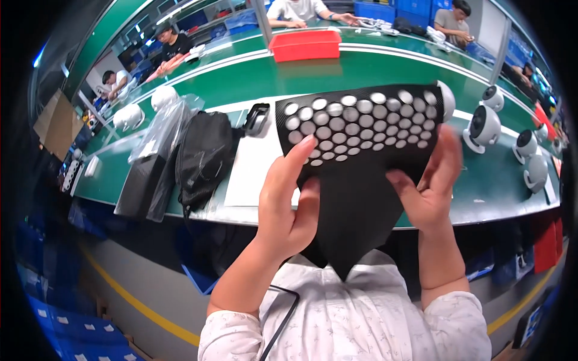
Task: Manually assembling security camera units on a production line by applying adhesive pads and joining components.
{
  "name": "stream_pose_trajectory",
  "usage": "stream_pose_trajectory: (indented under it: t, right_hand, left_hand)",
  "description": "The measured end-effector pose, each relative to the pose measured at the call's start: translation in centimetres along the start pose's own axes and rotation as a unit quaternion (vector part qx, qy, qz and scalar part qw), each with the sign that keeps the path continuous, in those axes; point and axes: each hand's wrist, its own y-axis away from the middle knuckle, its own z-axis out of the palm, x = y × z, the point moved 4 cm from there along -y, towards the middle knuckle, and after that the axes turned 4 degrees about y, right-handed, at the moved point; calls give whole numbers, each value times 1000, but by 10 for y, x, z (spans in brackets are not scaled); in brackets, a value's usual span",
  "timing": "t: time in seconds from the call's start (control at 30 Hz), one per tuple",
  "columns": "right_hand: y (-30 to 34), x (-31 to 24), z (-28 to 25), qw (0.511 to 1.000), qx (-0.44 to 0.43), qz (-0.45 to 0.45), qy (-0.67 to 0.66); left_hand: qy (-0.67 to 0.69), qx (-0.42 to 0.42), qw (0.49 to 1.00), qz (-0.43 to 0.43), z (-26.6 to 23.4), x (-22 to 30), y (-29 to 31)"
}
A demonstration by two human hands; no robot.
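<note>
Over bench edge (481, 215), black sheet (361, 192)

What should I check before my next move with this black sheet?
1. Hands at both sides of the sheet: ok, left hand at its left, right hand at its right.
2. Firm grip: cannot tell; the right hand is slightly blurred.
3. Dots in view: ok, across the upper part.
4. Lower end flat on the table: not ok, it reaches past the near edge in a point.
5. White piece at the right end attached: cannot tell.
6. Bag apart from the sheet: ok, off to the left.
</note>
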Motion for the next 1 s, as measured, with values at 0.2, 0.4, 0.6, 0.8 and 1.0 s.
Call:
stream_pose_trajectory:
  t: [0.2, 0.4, 0.6, 0.8, 1.0]
  right_hand:
    - [-2, 6, -7, 976, -103, 179, -72]
    - [6, -1, -12, 956, -142, 247, 76]
    - [15, 0, -14, 931, -137, 148, 304]
    - [11, -9, -17, 909, -93, 59, 402]
    - [21, 15, -21, 970, -164, 173, 51]
  left_hand:
    - [-12, -27, 1000, -6, 14, -1, -6]
    - [-62, -65, 995, -42, 12, -2, 3]
    - [-143, -77, 985, -59, 7, -7, 7]
    - [-167, -58, 983, -56, 10, -4, 13]
    - [-34, -53, 993, -101, 12, -13, 6]
